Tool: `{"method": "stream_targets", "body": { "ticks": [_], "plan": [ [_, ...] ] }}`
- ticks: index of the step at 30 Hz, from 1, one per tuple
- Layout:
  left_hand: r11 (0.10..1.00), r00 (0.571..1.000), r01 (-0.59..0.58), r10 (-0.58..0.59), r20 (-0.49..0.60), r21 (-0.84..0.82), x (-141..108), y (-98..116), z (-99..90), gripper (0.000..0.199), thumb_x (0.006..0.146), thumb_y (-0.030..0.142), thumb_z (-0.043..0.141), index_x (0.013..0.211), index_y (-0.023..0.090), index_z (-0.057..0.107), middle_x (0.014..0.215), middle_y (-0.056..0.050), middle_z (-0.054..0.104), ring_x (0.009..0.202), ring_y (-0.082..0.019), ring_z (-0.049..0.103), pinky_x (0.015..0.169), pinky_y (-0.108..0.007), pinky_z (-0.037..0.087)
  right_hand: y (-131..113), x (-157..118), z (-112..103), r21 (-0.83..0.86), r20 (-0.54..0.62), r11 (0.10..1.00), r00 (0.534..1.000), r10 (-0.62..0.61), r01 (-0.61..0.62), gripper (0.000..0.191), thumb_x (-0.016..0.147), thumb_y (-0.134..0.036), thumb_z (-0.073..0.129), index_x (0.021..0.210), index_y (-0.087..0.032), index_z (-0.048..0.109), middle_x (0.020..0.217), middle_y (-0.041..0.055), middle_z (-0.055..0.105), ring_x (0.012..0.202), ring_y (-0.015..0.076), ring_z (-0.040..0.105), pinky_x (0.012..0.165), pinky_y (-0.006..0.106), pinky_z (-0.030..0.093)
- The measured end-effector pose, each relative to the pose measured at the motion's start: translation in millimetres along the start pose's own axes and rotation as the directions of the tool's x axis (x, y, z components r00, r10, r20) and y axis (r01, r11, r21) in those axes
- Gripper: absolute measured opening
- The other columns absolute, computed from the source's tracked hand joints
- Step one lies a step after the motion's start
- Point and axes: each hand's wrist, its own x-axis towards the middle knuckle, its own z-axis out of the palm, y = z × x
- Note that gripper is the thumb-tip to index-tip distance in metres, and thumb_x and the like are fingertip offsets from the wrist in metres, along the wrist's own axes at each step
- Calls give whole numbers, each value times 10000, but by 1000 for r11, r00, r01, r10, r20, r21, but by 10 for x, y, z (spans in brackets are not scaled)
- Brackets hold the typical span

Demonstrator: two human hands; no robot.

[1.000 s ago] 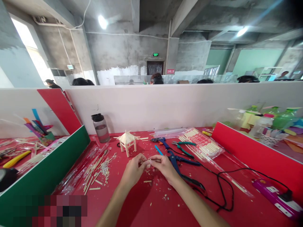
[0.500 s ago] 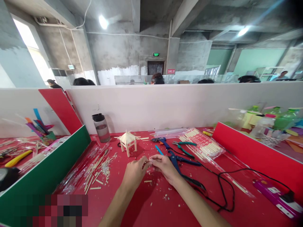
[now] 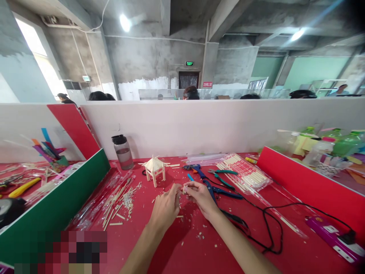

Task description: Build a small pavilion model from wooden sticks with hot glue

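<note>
My left hand (image 3: 165, 204) and my right hand (image 3: 202, 198) meet fingertip to fingertip over the middle of the table. Pinched between them is a small pale piece of wooden stick (image 3: 184, 190), partly covered by the fingers. Just beyond my left hand stands a little pavilion model (image 3: 154, 167) of pale sticks, with a pointed roof and legs. A blue-handled cutter (image 3: 210, 190) lies right behind my right hand, and a blue strip (image 3: 190, 177) lies near it. Scattered wood chips (image 3: 200, 233) lie beneath and around the hands.
Loose sticks (image 3: 112, 213) and plastic wrapping lie left, beside a green divider (image 3: 71, 198). A water bottle (image 3: 123, 153) stands at the back. To the right are a glue gun (image 3: 196, 170), green-handled pliers (image 3: 225, 177), packed sticks (image 3: 242, 171), a black cable (image 3: 281, 228) and a purple power strip (image 3: 333, 236).
My hands have shifted slightly up and turned, with the fingertips still together. The small piece of wooden stick shows more clearly between them now. The camera view has moved a little.
</note>
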Motion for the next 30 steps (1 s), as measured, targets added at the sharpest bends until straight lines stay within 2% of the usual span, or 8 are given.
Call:
{"method": "stream_targets", "body": {
  "ticks": [3, 7, 10, 14, 18, 23, 30],
  "plan": [
    [998, 998, 51, -52, -45, -23, 11, 3, -30, 191, 1003, 289, 362, 1059, 223, 532, 834, -23, 724, 714, -184, 690, 604, -239, 383, 1, -10, 8, -18, -11, 1000, 1000, 1, -2, 426, 596, -439, 866, 869, -155, 705, 732, 21, 709, 641, 135, 627, 588, 223, 489],
    [997, 989, 26, -36, -145, -71, 23, -12, -44, 139, 986, 304, 435, 938, 236, 546, 875, 8, 706, 716, -148, 664, 627, -218, 392, 20, -25, 16, 1, 35, 1000, 999, 27, -27, 418, 599, -435, 867, 873, -167, 701, 749, 19, 709, 655, 146, 645, 580, 228, 503],
    [995, 985, -4, -13, -171, -95, 24, -31, -17, 153, 967, 323, 489, 898, 241, 598, 899, 16, 714, 769, -146, 674, 671, -215, 425, 29, -32, 24, 25, 83, 998, 995, 53, -56, 425, 584, -429, 878, 866, -169, 697, 763, 23, 716, 637, 147, 651, 601, 254, 530],
    [993, 991, -46, 32, -131, -104, 20, -65, 20, 203, 971, 256, 473, 1009, 273, 672, 972, 8, 752, 854, -153, 707, 750, -219, 473, 15, -20, 17, 70, 55, 996, 998, 42, -46, 430, 577, -407, 890, 873, -164, 695, 747, 13, 709, 644, 131, 653, 645, 246, 535],
    [996, 994, -81, 78, -74, -40, 19, -96, 48, 375, 951, 144, 435, 1226, 303, 636, 1051, -23, 762, 860, -159, 727, 737, -221, 502, -20, -4, 0, 99, 13, 995, 1000, 13, -14, 436, 560, -396, 901, 861, -156, 697, 753, 13, 707, 672, 130, 655, 687, 250, 535],
    [997, 997, -74, 75, -28, 37, 26, -116, 97, 390, 968, 255, 471, 1345, 300, 564, 920, -34, 781, 750, -195, 739, 632, -239, 510, -45, -8, -1, 128, 7, 991, 1000, -25, 24, 416, 568, -392, 899, 847, -160, 695, 771, 19, 713, 705, 147, 660, 717, 274, 538],
    [996, 996, -88, 88, -8, 10, 43, -131, 71, 394, 956, 304, 527, 1347, 293, 572, 934, -39, 784, 783, -220, 744, 681, -280, 537, -46, -1, -22, 14, 114, 999, 992, -47, 46, 416, 622, -424, 867, 901, -169, 694, 793, 33, 715, 735, 178, 668, 715, 300, 541]
  ]
}}
